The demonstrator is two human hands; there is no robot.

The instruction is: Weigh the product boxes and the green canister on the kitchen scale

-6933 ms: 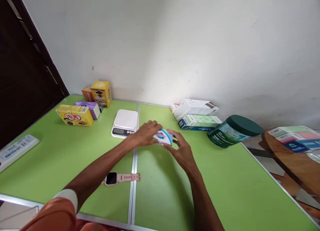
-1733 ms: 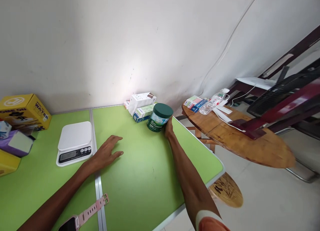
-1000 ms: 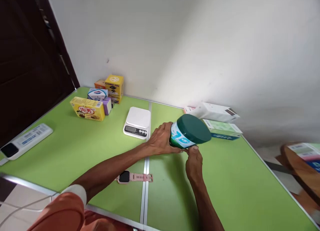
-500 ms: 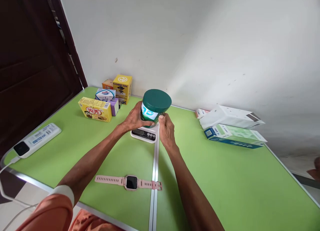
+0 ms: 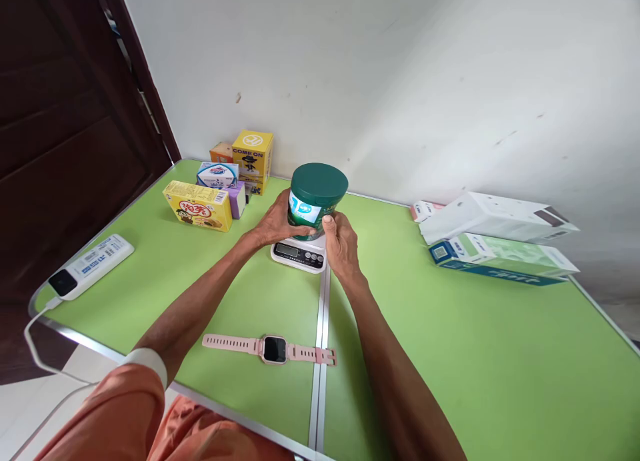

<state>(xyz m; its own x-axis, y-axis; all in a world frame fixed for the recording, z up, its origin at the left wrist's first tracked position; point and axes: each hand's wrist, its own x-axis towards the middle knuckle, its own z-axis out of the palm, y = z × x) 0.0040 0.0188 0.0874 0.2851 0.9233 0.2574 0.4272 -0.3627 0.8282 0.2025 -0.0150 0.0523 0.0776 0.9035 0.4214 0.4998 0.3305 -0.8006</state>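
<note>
Between my two hands is a dark green lidded tub (image 5: pixel 319 184) with a white and teal label. My left hand (image 5: pixel 277 220) is wrapped round its left side, thumb across the lower front. On the other side my right hand (image 5: pixel 342 245) grips it, thumb pointing up at the front. Directly under the tub is a white digital kitchen scale (image 5: pixel 299 256), its dark display and buttons facing me. I cannot tell whether the tub's base rests on the scale's plate. Closer to me, a pink smartwatch (image 5: pixel 275 349) lies flat with its strap stretched out.
Several small boxes stand at the back left, including a yellow snack box (image 5: pixel 199 206) and a yellow cube box (image 5: pixel 253 156). A white device (image 5: pixel 95 264) with a cable lies at the left edge. Long cartons (image 5: pixel 500 256) lie at the right on the green table (image 5: pixel 425 354).
The view has shifted slightly, so everything sits a little further right and higher. Both hands keep their hold on the tub, which stays above the scale.
</note>
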